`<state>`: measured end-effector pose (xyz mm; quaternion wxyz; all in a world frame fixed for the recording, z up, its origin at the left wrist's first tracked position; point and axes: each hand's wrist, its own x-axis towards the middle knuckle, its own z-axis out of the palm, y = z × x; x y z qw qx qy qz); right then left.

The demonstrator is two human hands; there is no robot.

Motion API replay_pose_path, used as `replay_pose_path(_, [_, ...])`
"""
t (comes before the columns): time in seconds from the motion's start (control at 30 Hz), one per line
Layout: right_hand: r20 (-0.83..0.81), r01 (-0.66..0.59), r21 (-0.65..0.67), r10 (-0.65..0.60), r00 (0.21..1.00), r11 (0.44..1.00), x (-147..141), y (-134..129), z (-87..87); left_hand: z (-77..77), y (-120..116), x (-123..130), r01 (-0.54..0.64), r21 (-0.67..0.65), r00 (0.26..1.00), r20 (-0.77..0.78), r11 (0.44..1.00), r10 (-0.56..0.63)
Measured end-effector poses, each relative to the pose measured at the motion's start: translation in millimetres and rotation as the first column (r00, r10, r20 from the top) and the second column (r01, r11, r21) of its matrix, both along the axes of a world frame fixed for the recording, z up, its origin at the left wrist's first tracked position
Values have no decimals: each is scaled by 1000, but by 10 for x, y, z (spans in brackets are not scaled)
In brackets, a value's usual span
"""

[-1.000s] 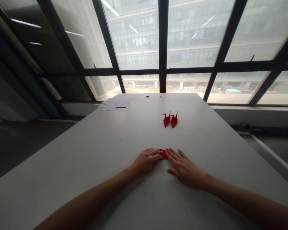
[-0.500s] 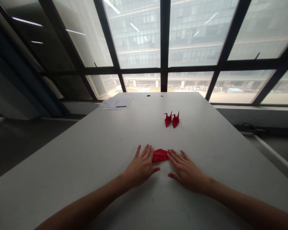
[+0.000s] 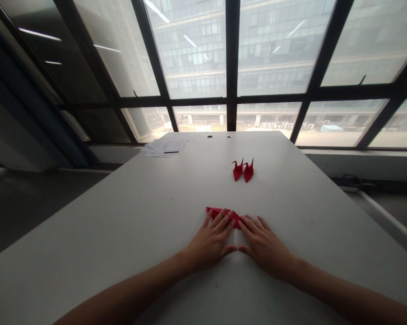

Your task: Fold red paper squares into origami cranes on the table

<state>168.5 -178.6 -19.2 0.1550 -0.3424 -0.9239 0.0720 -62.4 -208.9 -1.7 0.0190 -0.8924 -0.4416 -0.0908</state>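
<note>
A piece of folded red paper lies on the white table, partly hidden under my fingers. My left hand rests palm down with its fingers spread over the paper's middle, and the paper's left tip shows beyond them. Over the paper's right end lie the fingertips of my right hand, which is flat with the thumb apart. The two thumbs nearly meet below the paper. Farther back, two red paper cranes stand side by side.
White sheets of paper with a dark pen on them lie at the table's far left. Two small holes are near the far edge. Large windows with dark frames stand behind the table.
My left hand has slid right over the red paper, closer to my right hand. The paper's left tip now shows past my left fingers. The cranes have stayed in place.
</note>
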Motion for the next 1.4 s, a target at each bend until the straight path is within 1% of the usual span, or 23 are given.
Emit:
replay_pose_path(0.1, [-62, 9, -36, -11, 998, 999, -33, -82, 112, 48, 52, -29, -38, 42, 999, 31, 998, 36])
replay_pose_path(0.17, [-103, -8, -83, -1, 995, 996, -54, -104, 175, 57, 95, -45, -15, 32, 998, 55, 999, 13])
replay_pose_path(0.23, [-158, -26, -117, 7, 987, 993, -63, -75, 196, 53, 141, -63, 25, 12, 997, 77, 1000, -26])
replay_pose_path(0.3, [-228, -31, -120, 3, 974, 992, -53, 11, 168, 43, 181, -83, 51, 1, 994, 96, 999, -51])
replay_pose_path(0.4, [-326, 36, -82, -61, 943, 996, -3, 200, 70, 35, 211, -109, 85, -8, 990, 115, 996, -83])
replay_pose_path(0.47, [-348, 79, -78, -102, 932, 994, 35, 314, 4, 39, 215, -117, 99, -5, 987, 126, 995, -98])
replay_pose_path(0.57, [-339, 80, -94, -108, 935, 992, 68, 404, -54, 53, 214, -123, 137, -14, 982, 132, 990, -134])
replay_pose_path(0.67, [-347, 57, -127, -98, 933, 990, 73, 412, -57, 69, 218, -130, 192, -39, 973, 139, 981, -185])
replay_pose_path(0.73, [-378, 15, -157, -75, 923, 987, 75, 402, -41, 79, 220, -133, 214, -46, 968, 145, 976, -205])
replay_pose_path(0.83, [-438, -54, -191, -35, 898, 980, 86, 398, -21, 96, 219, -130, 224, -46, 964, 155, 973, -215])
replay_pose_path(0.9, [-458, -74, -199, -26, 889, 977, 93, 407, -19, 108, 215, -125, 220, -53, 965, 160, 974, -209])
replay_pose_path(1.27, [-484, -92, -191, -12, 875, 977, 85, 546, -55, 125, 196, -115, 231, -103, 962, 171, 967, -212])
replay_pose_path(1.4, [-503, -73, -189, -33, 864, 979, 22, 560, -53, 125, 200, -103, 261, -120, 948, 220, 958, -230])
